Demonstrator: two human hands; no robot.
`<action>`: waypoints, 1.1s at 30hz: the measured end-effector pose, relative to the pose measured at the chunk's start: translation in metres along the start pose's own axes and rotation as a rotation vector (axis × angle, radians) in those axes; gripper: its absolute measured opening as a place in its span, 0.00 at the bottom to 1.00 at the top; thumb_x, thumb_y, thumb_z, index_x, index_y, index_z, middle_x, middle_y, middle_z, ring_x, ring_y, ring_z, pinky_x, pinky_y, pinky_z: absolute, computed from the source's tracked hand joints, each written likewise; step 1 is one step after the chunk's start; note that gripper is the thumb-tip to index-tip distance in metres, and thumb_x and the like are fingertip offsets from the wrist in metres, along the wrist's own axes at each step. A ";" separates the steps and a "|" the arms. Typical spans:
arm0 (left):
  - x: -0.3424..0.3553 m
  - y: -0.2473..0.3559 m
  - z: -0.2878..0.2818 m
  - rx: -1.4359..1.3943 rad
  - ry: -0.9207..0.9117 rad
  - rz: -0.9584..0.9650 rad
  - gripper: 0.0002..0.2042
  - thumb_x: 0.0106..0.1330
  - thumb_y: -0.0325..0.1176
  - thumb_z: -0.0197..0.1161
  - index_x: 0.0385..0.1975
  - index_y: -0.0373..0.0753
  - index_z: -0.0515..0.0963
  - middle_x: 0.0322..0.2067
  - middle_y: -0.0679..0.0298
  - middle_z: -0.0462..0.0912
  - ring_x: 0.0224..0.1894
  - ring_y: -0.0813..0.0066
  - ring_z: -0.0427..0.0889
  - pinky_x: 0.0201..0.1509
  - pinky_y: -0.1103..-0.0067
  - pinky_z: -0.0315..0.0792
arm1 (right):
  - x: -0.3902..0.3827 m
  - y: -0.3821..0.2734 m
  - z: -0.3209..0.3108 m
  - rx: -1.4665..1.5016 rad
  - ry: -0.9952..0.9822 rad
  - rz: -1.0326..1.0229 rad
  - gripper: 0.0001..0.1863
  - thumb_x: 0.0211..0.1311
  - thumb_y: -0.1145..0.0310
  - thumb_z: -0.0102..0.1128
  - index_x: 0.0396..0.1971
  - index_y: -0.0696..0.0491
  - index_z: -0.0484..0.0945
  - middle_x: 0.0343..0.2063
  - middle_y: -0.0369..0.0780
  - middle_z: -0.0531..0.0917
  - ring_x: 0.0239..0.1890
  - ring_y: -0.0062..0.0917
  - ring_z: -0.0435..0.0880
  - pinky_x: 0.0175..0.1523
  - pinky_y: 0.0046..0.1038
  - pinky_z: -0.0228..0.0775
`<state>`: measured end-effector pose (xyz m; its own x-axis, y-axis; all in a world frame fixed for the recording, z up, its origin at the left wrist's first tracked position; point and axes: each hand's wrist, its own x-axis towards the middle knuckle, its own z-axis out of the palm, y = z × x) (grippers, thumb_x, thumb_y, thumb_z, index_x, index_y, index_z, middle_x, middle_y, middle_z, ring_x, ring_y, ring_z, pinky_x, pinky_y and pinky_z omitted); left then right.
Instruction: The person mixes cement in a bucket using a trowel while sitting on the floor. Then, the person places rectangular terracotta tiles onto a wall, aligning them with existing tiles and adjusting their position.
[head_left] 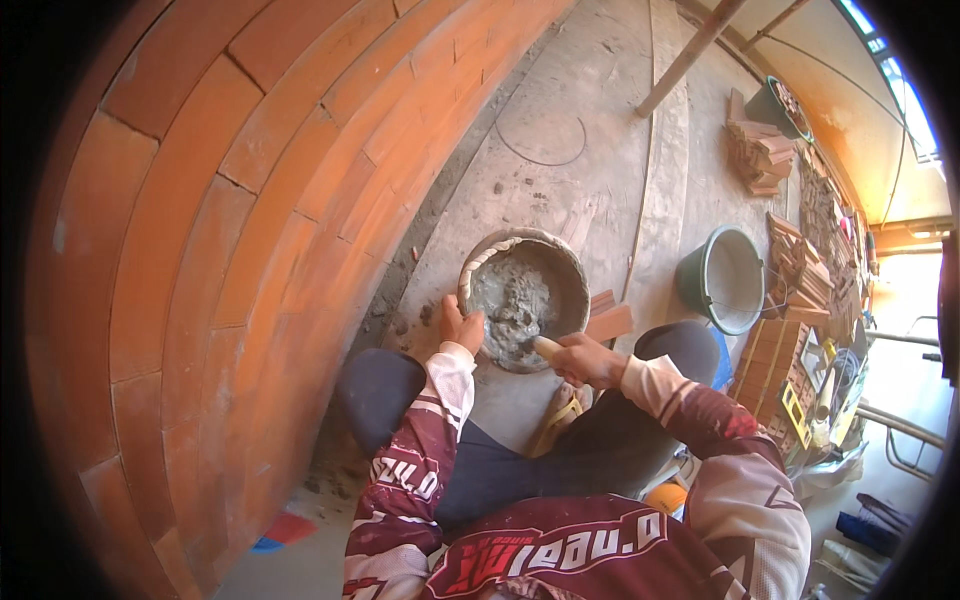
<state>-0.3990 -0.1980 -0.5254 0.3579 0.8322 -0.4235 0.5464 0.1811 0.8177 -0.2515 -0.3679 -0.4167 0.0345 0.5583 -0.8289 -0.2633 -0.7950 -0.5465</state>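
A round bucket (584,285) with a mortar-crusted rim stands on the floor in front of me. Wet grey mortar (515,295) lies in it, heaped and lumpy in the middle. My left hand (462,325) grips the bucket's near left side, thumb toward the rim. Closed round the pale handle of a trowel (546,346) is my right hand (588,361), at the near right rim. The trowel's blade is down in the mortar and hidden. Both my knees are bent, one on either side of the bucket.
An orange brick wall (230,230) rises close on my left. To the right are a green bucket (722,280), stacked bricks (768,362) and piles of loose bricks (800,268). A few brick pieces (608,318) lie beside the mortar bucket. A slanted pole (690,58) stands farther off.
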 end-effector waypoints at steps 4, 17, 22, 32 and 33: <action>0.005 0.000 0.004 0.128 -0.012 0.073 0.14 0.50 0.31 0.54 0.36 0.33 0.66 0.34 0.44 0.75 0.39 0.44 0.75 0.44 0.64 0.67 | 0.016 0.013 0.001 0.258 -0.016 0.025 0.08 0.56 0.69 0.53 0.29 0.60 0.71 0.17 0.36 0.71 0.15 0.17 0.68 0.17 0.21 0.58; 0.011 -0.022 0.005 -0.005 0.002 0.072 0.12 0.51 0.27 0.50 0.37 0.32 0.68 0.34 0.46 0.76 0.38 0.47 0.75 0.46 0.65 0.67 | 0.049 0.025 0.036 1.550 -0.418 0.028 0.15 0.56 0.74 0.48 0.43 0.62 0.66 0.20 0.34 0.69 0.15 0.14 0.66 0.17 0.15 0.59; 0.020 -0.042 0.012 -0.085 0.028 0.013 0.10 0.50 0.27 0.51 0.32 0.32 0.69 0.32 0.46 0.76 0.37 0.50 0.75 0.45 0.66 0.67 | 0.073 0.035 0.062 1.993 -0.563 -0.071 0.20 0.54 0.74 0.50 0.47 0.66 0.64 0.22 0.35 0.69 0.16 0.14 0.67 0.18 0.16 0.61; -0.002 0.020 0.001 0.036 0.025 -0.027 0.12 0.46 0.30 0.57 0.30 0.31 0.69 0.29 0.47 0.77 0.33 0.50 0.77 0.41 0.66 0.70 | 0.022 0.023 0.022 2.185 -0.632 -0.152 0.28 0.59 0.71 0.47 0.54 0.73 0.53 0.23 0.38 0.68 0.16 0.17 0.69 0.17 0.17 0.62; -0.005 0.030 -0.001 0.050 0.031 -0.045 0.13 0.45 0.30 0.58 0.31 0.31 0.69 0.30 0.47 0.77 0.33 0.50 0.77 0.41 0.66 0.70 | 0.018 0.025 0.020 2.185 -0.642 -0.157 0.29 0.60 0.71 0.47 0.55 0.73 0.52 0.23 0.38 0.68 0.16 0.17 0.69 0.16 0.17 0.62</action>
<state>-0.3851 -0.1960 -0.4982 0.3088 0.8396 -0.4468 0.5986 0.1935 0.7773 -0.2762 -0.3729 -0.4424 0.0604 0.9010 -0.4296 -0.6055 0.3752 0.7018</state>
